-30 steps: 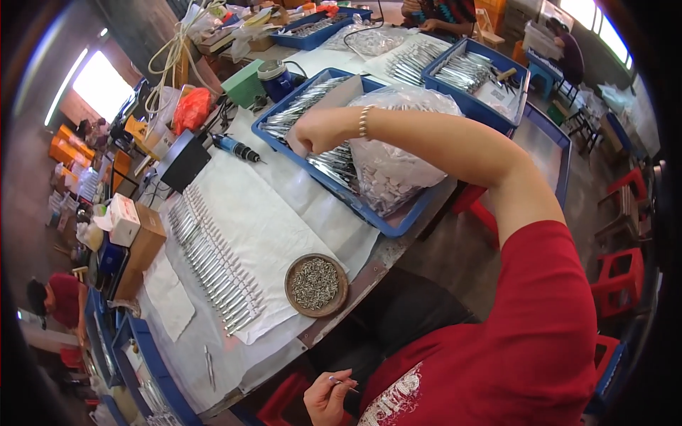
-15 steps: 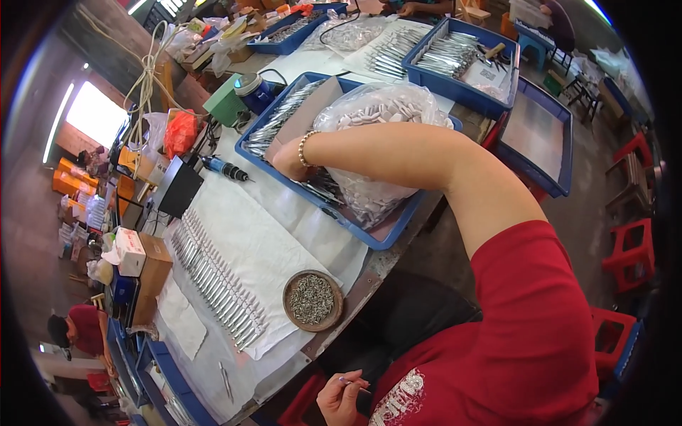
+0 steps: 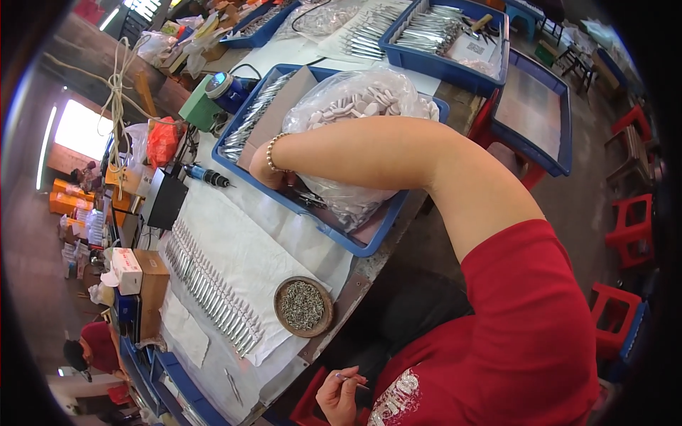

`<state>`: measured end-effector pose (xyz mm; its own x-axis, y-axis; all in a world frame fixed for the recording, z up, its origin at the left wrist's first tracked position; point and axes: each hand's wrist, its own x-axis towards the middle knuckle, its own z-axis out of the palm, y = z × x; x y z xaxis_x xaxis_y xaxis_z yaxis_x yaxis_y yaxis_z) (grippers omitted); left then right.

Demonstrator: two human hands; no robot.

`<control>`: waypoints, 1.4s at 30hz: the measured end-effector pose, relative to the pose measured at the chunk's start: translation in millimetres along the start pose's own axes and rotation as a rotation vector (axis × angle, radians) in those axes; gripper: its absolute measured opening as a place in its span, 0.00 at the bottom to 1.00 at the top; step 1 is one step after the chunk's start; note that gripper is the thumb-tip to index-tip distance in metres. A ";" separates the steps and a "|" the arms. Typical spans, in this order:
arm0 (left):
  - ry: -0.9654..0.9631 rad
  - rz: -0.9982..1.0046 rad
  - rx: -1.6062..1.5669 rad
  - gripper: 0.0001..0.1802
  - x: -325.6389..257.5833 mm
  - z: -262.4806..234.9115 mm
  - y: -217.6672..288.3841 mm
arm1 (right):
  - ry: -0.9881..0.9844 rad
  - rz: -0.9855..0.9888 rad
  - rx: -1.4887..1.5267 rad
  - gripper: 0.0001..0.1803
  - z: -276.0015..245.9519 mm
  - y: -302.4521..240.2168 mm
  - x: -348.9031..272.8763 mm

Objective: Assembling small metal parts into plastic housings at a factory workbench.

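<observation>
My right hand (image 3: 264, 170) reaches down over the near side of a blue tray (image 3: 366, 248), its fingers mostly hidden beside dark metal pieces (image 3: 309, 199). Under my forearm, a clear plastic bag (image 3: 298, 117) full of small whitish pieces (image 3: 362, 105) fills much of that tray. A cardboard divider (image 3: 280, 103) separates it from a stack of slim silver metal tools (image 3: 249, 124). Low in front of my body, my left hand (image 3: 339, 399) is closed in a pinch around a thin, stick-like thing, too small to name.
Silver tools with pale ends (image 3: 213, 291) lie in a row on white cloth. Nearby are a round bowl of tiny metal parts (image 3: 302, 307), tweezers-like metal (image 3: 233, 387) and a blue electric screwdriver (image 3: 206, 175). Another blue tray (image 3: 444, 71) holds more tools. Red stools (image 3: 632, 231) stand right.
The whole view has shifted, so the table and trays sit a little farther left. My right hand stays at the same tray, and my left hand keeps its pinch.
</observation>
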<state>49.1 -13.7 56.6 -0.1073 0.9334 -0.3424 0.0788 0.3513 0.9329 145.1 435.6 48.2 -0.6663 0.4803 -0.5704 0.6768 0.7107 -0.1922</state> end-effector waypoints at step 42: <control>-0.066 0.035 -0.078 0.07 2.4 15.2 -4.7 | -0.083 0.235 0.100 0.04 1.5 7.6 57.1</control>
<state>63.6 -12.0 49.7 -0.0406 0.9487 -0.3135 0.0035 0.3139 0.9494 112.7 467.7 12.9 -0.4626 0.5794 -0.6711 0.8401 0.5283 -0.1230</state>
